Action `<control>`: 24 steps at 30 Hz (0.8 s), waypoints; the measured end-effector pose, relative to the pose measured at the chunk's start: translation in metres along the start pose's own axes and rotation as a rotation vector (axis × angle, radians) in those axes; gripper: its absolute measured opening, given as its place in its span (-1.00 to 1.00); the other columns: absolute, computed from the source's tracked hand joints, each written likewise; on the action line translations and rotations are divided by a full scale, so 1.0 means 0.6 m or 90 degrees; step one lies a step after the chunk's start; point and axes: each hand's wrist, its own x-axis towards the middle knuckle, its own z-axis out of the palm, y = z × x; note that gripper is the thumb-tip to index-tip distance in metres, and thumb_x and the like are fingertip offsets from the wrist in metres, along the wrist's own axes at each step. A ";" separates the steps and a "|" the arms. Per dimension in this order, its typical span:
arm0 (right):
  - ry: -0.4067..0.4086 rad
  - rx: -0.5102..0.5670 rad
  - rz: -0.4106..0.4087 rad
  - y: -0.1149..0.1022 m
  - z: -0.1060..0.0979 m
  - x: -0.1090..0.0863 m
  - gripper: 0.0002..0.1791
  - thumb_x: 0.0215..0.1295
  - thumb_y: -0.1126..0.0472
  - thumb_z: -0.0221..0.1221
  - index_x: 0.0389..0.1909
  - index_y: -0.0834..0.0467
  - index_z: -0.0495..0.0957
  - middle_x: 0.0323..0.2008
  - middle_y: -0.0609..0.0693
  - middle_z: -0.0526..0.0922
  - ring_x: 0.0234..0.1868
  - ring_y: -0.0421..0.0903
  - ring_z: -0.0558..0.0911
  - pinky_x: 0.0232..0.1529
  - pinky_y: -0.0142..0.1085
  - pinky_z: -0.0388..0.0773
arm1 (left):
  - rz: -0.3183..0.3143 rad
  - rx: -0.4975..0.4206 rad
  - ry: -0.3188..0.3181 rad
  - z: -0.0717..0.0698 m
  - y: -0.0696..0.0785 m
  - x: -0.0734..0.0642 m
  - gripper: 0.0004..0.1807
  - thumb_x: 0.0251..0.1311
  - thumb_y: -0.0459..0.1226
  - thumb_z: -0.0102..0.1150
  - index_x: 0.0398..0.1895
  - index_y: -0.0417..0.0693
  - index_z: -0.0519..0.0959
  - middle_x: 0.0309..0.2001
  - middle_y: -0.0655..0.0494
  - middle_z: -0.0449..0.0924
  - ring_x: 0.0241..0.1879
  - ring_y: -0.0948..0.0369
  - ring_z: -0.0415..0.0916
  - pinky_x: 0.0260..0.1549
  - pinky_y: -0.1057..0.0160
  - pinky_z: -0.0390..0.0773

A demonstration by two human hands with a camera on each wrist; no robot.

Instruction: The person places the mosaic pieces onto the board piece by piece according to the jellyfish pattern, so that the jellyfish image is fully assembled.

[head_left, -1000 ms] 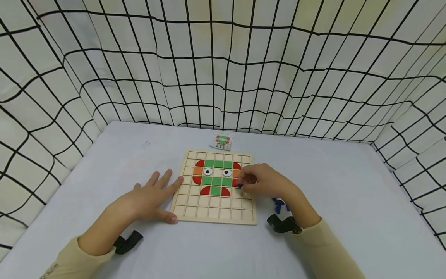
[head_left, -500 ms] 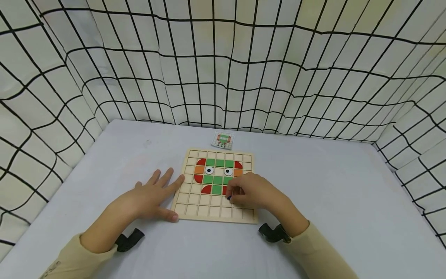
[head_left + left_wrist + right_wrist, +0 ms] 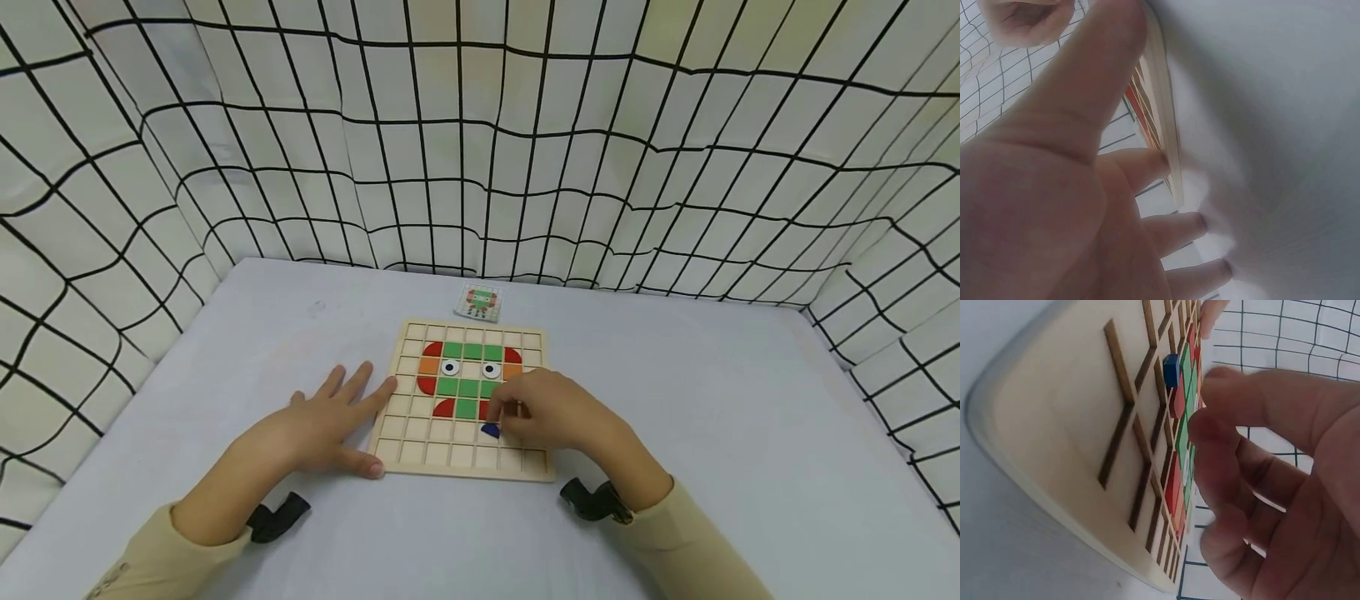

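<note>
A wooden grid board (image 3: 416, 452) carries red, green and orange flat pieces and two round eye pieces (image 3: 450, 367). One dark blue rounded piece (image 3: 490, 430) lies on the grid below the red piece at lower right; it stands a little proud in the right wrist view. My right hand (image 3: 551, 408) hovers just beside it with curled fingers, thumb and index fingertip (image 3: 1202, 425) apart from the blue piece (image 3: 1171, 370). With fingers spread, my left hand (image 3: 322, 429) rests at the board's left edge, thumb and index finger touching it.
Behind the board lies a small picture card (image 3: 478, 302) with a similar figure. Black netting (image 3: 480, 150) hangs around the back and sides of the white table (image 3: 675, 375). A black strap (image 3: 592, 500) sits at each wrist.
My right hand has moved left and down over the board and let go of the blue piece there. The left hand has stayed in place.
</note>
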 end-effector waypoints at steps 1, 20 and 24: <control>-0.006 -0.003 -0.011 0.001 0.000 0.000 -0.78 0.27 0.31 0.22 -0.28 -0.10 0.74 -0.38 -0.28 0.61 -0.37 -0.22 0.53 -0.35 -0.35 0.50 | 0.001 0.000 0.001 0.000 0.000 0.000 0.23 -0.11 0.34 0.36 0.60 0.10 0.04 0.58 -0.30 -0.18 0.49 -0.43 -0.27 0.08 -0.67 0.00; -0.023 0.006 -0.011 0.017 -0.007 -0.002 -0.76 0.28 0.30 0.20 -0.24 -0.09 0.76 -0.29 -0.29 0.63 -0.34 -0.23 0.52 -0.30 -0.35 0.50 | 0.004 0.003 0.000 0.002 -0.001 0.003 0.24 -0.12 0.36 0.34 0.60 0.10 0.05 0.57 -0.31 -0.17 0.48 -0.46 -0.26 0.06 -0.67 0.03; 0.009 0.023 0.020 0.031 -0.028 -0.013 -0.81 0.31 0.26 0.22 -0.24 -0.11 0.72 -0.31 -0.26 0.63 -0.35 -0.20 0.52 -0.31 -0.31 0.51 | 0.006 0.007 0.003 0.002 -0.001 0.002 0.23 -0.12 0.36 0.34 0.60 0.09 0.05 0.57 -0.32 -0.17 0.48 -0.46 -0.25 0.06 -0.67 0.03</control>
